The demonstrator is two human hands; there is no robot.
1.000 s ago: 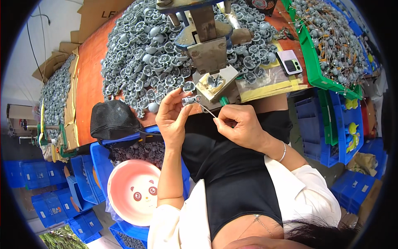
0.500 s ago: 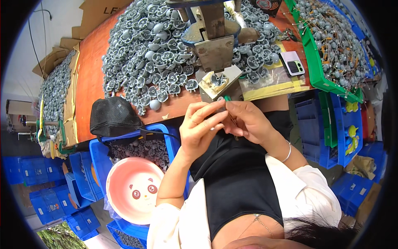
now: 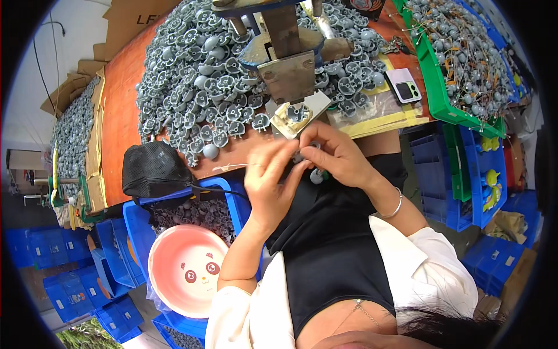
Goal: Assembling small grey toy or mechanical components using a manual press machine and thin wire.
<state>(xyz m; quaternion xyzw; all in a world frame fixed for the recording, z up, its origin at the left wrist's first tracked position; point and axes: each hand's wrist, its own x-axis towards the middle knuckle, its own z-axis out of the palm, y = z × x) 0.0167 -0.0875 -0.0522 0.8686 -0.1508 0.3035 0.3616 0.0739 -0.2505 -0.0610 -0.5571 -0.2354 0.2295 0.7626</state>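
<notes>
My left hand point(image 3: 268, 183), partly blurred, has its fingers bent together in front of the press; a thin pale wire point(image 3: 228, 167) sticks out from it to the left. My right hand point(image 3: 338, 158) is closed, thumb and fingers pinched on a small grey plastic part that is mostly hidden. Below its fingers hangs a rounded grey piece point(image 3: 317, 176) with a bit of green beside it. Just beyond my hands stands the press point(image 3: 289, 72), with a grey shell point(image 3: 299, 112) seated in the cream-coloured fixture point(image 3: 285, 125) under its head.
A large heap of grey shells point(image 3: 200, 81) covers the orange table point(image 3: 125, 87). On the right are a phone point(image 3: 404, 87) and a green crate point(image 3: 439, 87) of wired grey balls. A black mesh bag point(image 3: 152, 168), blue bin point(image 3: 136, 224) and pink basin point(image 3: 168, 288) stand at left.
My hands have drawn slightly apart, the left one turning. The pale wire and the hanging grey piece now show. The view has shifted a little.
</notes>
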